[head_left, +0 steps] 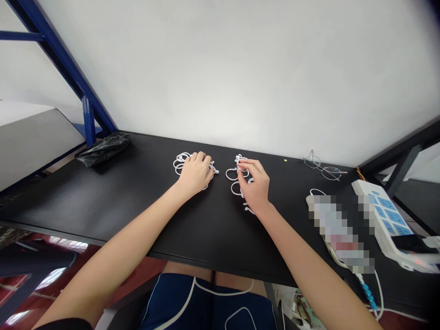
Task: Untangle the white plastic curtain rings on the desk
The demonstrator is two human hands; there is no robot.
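My left hand (197, 173) lies over a bunch of white cord loops (179, 163), its fingers bent down around part of it. The fingertips are partly hidden among the loops, and a small white knob shows beside the thumb. To the right, my right hand (256, 183) pinches a white cord loop (242, 167) between thumb and forefinger. More thin white loops (236, 188) with small knots or knobs lie beneath and left of this hand, in a loose row on the black table (206, 229).
Eyeglasses (330, 173) rest by the wall. At the right are a blurred-out phone (338, 233) with a cable and a white power strip (388, 215). A black plastic bag (105, 149) lies far left, beside a blue metal frame (88, 119). White cables hang across my lap.
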